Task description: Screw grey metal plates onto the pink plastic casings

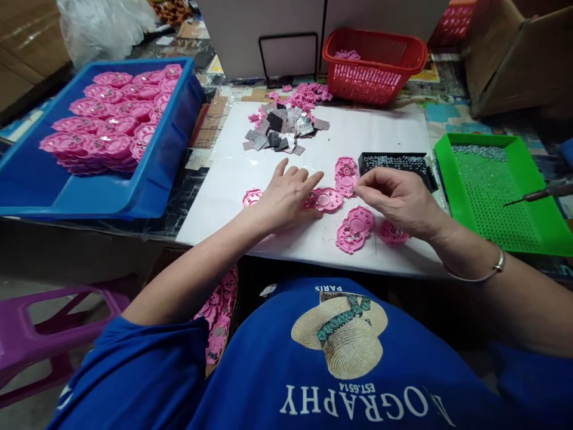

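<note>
My left hand (286, 194) rests flat on the white board (380, 131), fingers spread, pressing on a pink oval plastic piece (329, 200). My right hand (394, 197) hovers just right of it, thumb and forefinger pinched together at something too small to make out. Three more pink pieces lie around: one (346, 175) above, one (356, 229) below, one (393, 234) under my right wrist. Another (252, 197) peeks out left of my left hand.
A blue tray (170, 149) stacked with pink pieces sits at left. A heap of grey squares (282, 128) lies at the board's far side. Red basket (373, 60) behind; black tray of small screws (396, 164) and green tray (496, 191) at right, with a tool tip (537, 194).
</note>
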